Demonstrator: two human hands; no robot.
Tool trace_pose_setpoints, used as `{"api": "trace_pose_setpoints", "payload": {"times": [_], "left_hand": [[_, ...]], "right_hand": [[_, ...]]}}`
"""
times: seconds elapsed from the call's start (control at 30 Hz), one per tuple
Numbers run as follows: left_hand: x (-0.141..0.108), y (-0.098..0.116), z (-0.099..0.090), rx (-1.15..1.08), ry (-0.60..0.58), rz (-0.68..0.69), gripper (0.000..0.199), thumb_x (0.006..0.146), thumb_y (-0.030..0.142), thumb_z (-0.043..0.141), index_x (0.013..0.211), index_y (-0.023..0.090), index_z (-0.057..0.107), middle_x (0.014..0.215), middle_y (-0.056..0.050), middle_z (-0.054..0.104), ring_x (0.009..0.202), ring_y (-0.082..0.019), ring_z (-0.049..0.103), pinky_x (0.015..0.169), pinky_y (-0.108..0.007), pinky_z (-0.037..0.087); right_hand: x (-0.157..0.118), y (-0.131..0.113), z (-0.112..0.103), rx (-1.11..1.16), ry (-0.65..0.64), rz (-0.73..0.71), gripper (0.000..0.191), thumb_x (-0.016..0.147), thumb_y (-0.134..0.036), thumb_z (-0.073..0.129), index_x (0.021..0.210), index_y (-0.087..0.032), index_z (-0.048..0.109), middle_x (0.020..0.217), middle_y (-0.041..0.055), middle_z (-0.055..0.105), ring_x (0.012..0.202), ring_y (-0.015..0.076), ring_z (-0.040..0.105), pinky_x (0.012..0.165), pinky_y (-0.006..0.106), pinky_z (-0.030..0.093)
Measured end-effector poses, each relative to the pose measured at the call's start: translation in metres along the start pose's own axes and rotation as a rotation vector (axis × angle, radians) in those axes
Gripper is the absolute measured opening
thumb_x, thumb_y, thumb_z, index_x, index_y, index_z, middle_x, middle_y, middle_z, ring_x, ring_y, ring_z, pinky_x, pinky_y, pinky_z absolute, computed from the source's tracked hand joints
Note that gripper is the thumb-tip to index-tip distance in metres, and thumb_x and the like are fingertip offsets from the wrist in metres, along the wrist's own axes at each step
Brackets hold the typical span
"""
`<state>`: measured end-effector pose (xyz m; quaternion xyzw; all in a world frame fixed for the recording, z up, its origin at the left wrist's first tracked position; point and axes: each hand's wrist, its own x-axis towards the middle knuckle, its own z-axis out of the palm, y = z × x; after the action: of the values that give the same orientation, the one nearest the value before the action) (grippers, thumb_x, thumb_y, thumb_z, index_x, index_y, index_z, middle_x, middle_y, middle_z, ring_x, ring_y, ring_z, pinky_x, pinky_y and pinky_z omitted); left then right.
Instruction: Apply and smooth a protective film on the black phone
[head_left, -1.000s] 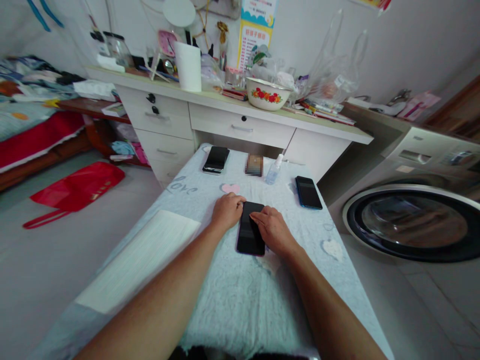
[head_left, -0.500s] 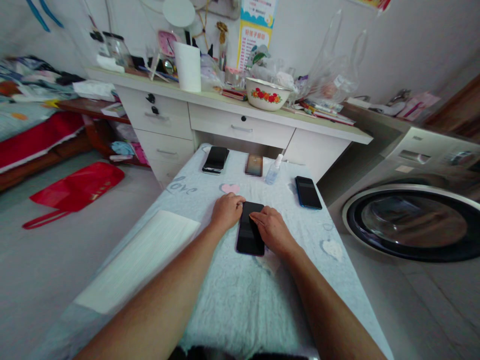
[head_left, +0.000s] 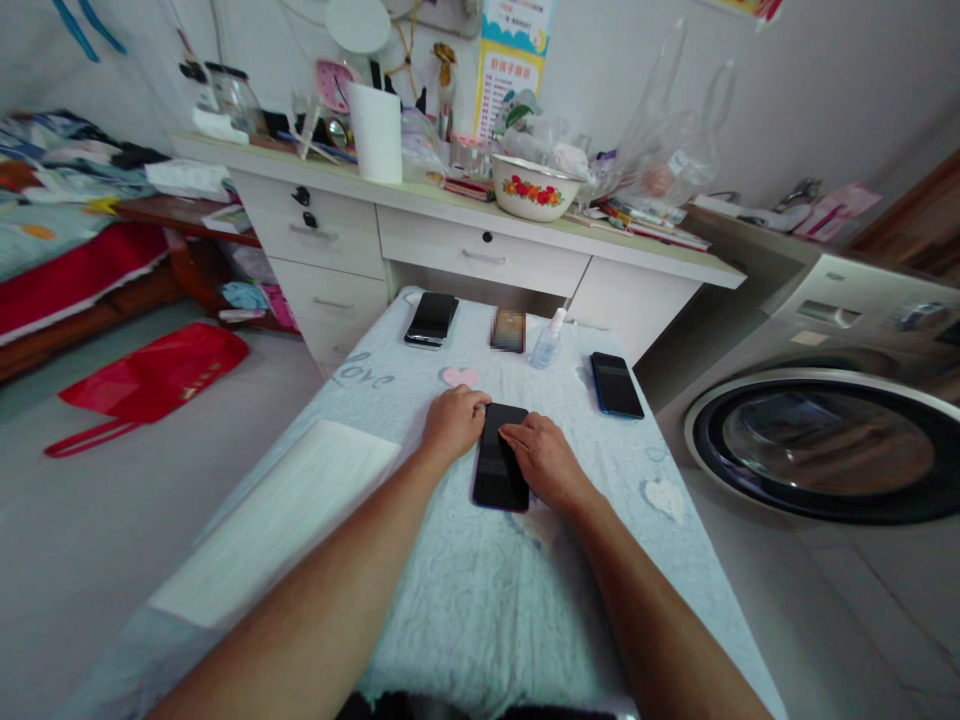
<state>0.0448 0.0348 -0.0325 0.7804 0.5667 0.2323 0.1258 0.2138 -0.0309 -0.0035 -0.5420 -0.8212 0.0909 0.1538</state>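
Observation:
A black phone [head_left: 501, 470] lies flat on the cloth-covered table [head_left: 480, 600], its screen facing up. My left hand [head_left: 454, 422] rests at the phone's upper left edge, fingers curled, touching the corner. Over the right side of the screen is my right hand [head_left: 541, 455], its fingers pinched together with the tips on the glass; whether something thin is between them is too small to tell. Behind the hands stands a small clear spray bottle [head_left: 547, 342], beside a pixelated brown rectangular item [head_left: 508, 330].
Another phone [head_left: 617, 385] lies at the right edge, and dark phones [head_left: 432, 319] at the back left. A long white sheet [head_left: 281, 515] is on the left. Beyond stand a cluttered desk [head_left: 450, 215] and, right, a washing machine [head_left: 825, 400].

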Motion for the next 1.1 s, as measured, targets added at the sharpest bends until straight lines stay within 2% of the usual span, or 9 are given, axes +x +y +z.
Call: {"api": "trace_pose_setpoints", "payload": {"times": [0.57, 1.1], "left_hand": [[0.0009, -0.0026, 0.0025, -0.011, 0.004, 0.012, 0.029, 0.083, 0.017, 0.05, 0.102, 0.024, 0.07, 0.094, -0.003, 0.066, 0.091, -0.017, 0.061, 0.082, -0.027, 0.045], [-0.0004, 0.0, -0.0004, -0.009, 0.007, 0.008, 0.029, 0.083, 0.017, 0.049, 0.102, 0.024, 0.07, 0.096, -0.003, 0.066, 0.092, -0.016, 0.061, 0.084, -0.027, 0.045]], "right_hand": [[-0.0004, -0.0015, -0.0001, 0.005, -0.011, -0.002, 0.025, 0.094, -0.019, 0.045, 0.104, -0.019, 0.067, 0.09, 0.0067, 0.058, 0.087, 0.0173, 0.05, 0.079, 0.026, 0.035], [0.0024, 0.0051, 0.0063, -0.03, 0.066, 0.018, 0.031, 0.098, -0.026, 0.04, 0.108, -0.02, 0.069, 0.088, 0.0083, 0.058, 0.087, 0.0185, 0.05, 0.078, 0.028, 0.035]]}}
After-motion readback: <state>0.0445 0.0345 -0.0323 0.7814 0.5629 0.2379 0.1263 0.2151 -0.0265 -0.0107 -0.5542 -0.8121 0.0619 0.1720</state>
